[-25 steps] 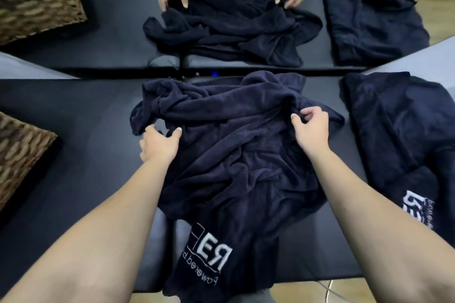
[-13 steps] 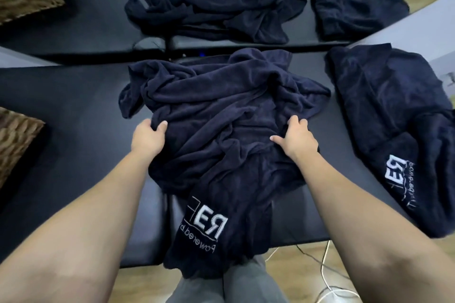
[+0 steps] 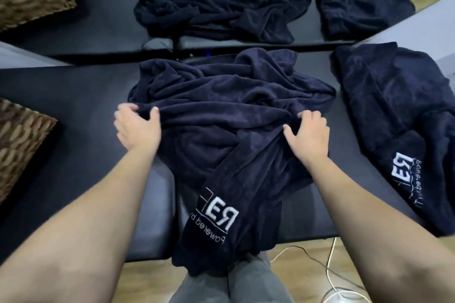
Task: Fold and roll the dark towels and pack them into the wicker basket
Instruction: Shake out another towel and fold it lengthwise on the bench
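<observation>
Scanning from the left, we find the wicker basket (image 3: 22,140) at the edge of the black desk (image 3: 73,96), well apart from the work and not yet holding any towel that we can see. Next comes our left hand (image 3: 138,128), its fingers (image 3: 128,107) curled over a ridge of the crumpled navy towel (image 3: 221,125) with the thumb pinching the same fold from the near side. The towel lies bunched in the middle of the desk, its logo end (image 3: 216,214) hanging off the near edge toward our knees. Our right hand (image 3: 307,135) grips another ridge, fingers bent into the cloth; how much fabric sits under the palm is hard to say. Further right a second navy towel (image 3: 398,115) lies loosely heaped, waiting. Beyond the desk a mirror (image 3: 221,7) seems to repeat the scene.

We judge the step in hand to be spreading the towel flat before any fold. To do it well, we should find true edges or corners rather than mid-cloth ridges, draw the hands apart evenly, pull the hanging end up onto the desk, and smooth out wrinkles so the roll stays tight.
</observation>
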`<state>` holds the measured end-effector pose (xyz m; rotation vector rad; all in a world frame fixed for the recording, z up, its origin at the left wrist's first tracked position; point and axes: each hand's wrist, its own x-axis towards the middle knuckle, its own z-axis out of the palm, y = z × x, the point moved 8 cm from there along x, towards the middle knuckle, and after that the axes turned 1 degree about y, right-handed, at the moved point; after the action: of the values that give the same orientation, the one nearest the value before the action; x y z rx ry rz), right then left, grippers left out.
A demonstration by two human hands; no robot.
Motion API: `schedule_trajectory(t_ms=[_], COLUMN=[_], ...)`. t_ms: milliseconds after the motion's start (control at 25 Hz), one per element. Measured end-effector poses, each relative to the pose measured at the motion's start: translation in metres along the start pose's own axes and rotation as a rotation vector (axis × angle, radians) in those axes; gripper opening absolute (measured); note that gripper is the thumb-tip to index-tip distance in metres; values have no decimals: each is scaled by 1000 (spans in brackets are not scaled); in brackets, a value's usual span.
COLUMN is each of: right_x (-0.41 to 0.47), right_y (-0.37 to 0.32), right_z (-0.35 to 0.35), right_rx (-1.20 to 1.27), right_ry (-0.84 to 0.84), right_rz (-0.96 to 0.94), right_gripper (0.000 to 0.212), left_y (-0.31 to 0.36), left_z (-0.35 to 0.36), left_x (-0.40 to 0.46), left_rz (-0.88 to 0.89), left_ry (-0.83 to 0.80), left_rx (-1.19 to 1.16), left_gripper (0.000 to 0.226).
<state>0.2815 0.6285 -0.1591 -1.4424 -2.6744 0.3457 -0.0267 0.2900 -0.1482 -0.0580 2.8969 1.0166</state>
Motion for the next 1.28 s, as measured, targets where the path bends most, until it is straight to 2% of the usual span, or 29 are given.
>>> schedule_trajectory(t_ms=[40, 160, 240, 320, 400, 440, 480, 560, 680, 760, 880, 960, 1000, 1080, 1120, 1200, 1280], right_x=[-5, -16, -28, -44, -55, -59, -61, -62, -64, -71, -89, -102, -108, -128, -140, -156, -166], right_y=[-10, -33, -43, -45, -42, -40, -38, -32, -17, -4, 1, 0, 4, 16, 19, 14, 6], right_z=[-3, 4, 25, 44, 53, 55, 56, 56, 50, 44, 28, 17, 19, 35, 43, 51, 54], right_rx=[-14, 8, 79, 147, 141, 121, 93, 30, 29, 67, 6, -100, -124, -152, -156, -75, 111], right_ry=[49, 26, -141, -336, -438, -460, -471, -475, -436, -388, -188, -69, -106, -296, -368, -405, -422], right_rz=[-65, -187, -247, -273, -291, -302, -315, -353, -325, -218, -154, -101, -15, 178, 216, 201, 127], right_gripper=[41, 37, 49, 66, 76, 76, 74, 57, 24, 19, 43, 50, 57, 78, 84, 74, 49], left_y=[1, -1, 1, 10, 17, 18, 17, 6, -12, -32, -59, -64, -65, -68, -73, -79, -80], left_z=[11, 57, 78, 93, 102, 102, 100, 97, 90, 75, 32, 15, 14, 17, 21, 32, 36], left_x=[-18, -78, -115, -143, -160, -162, -159, -150, -151, -148, -131, -135, -139, -152, -158, -170, -186], left_rz=[57, 227, 326, 510, 622, 619, 584, 477, 265, 124, 96, 93, 81, 32, 8, 29, 94], left_ry=[-62, -467, -681, -791, -835, -834, -821, -828, -983, -951, -607, -497, -496, -530, -538, -551, -517], left_rx=[65, 131, 132, 205, 218, 164, 89, 2, 77, 266, 643, 724, 730, 700, 652, 518, 360], left_gripper=[32, 50, 56, 57, 37, 26, 24, 36, 52, 60, 64, 69, 70, 68, 64, 45, 30])
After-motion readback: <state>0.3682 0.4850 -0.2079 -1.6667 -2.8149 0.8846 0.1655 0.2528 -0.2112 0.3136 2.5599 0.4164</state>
